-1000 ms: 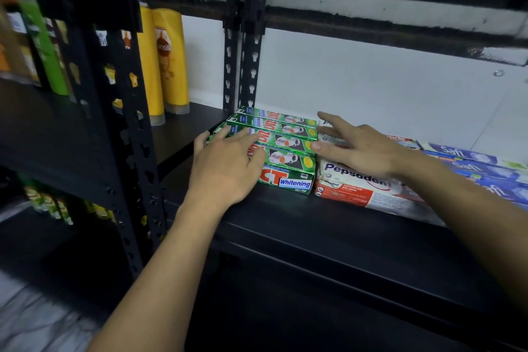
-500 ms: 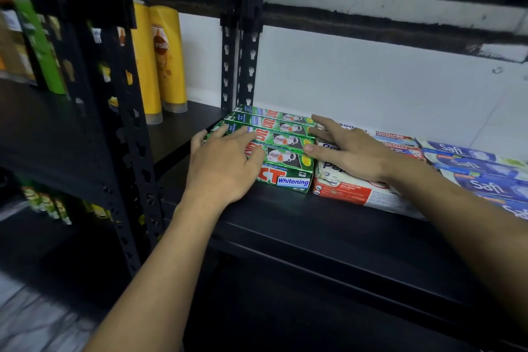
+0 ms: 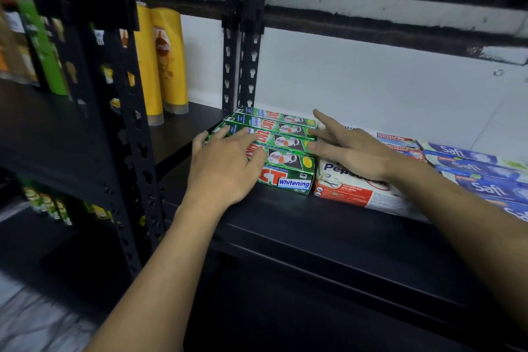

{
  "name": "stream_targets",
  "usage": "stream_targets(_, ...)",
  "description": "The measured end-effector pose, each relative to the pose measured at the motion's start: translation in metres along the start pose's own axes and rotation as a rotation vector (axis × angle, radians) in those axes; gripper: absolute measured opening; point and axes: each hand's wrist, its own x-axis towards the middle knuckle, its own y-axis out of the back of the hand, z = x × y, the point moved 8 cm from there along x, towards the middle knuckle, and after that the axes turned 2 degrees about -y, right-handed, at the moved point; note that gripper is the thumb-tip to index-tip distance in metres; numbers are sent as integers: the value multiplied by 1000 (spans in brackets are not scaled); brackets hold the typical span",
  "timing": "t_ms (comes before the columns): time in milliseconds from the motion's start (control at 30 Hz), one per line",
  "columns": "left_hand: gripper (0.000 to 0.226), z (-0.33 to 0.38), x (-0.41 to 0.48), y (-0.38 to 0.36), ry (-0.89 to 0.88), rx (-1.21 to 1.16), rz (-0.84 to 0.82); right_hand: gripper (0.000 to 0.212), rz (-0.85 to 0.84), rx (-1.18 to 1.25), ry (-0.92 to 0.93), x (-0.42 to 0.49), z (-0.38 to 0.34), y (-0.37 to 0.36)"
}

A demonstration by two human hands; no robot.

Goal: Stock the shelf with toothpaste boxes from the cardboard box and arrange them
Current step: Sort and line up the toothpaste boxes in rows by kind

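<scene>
Green boxes (image 3: 287,148) beneath flat left hand (image 3: 225,170)

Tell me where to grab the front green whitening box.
Take the front green box by its left end, from the front-left: that end faces bare shelf, the Pepsodent pack crowds its right end, and another green box lies behind. The left hand rests there.

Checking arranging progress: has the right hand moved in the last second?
Yes, slightly: the right hand slid left over the Pepsodent box, fingertips now at the green toothpaste boxes' right ends.
</scene>
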Motion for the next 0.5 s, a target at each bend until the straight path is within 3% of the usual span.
stream_targets(133, 49, 0, 0, 1, -6, 2, -1, 74, 62, 12, -62, 8, 7, 17)
stream_targets(500, 50, -1, 0, -1, -11, 0, 2, 81, -29, -90, -109, 39, 6, 2)
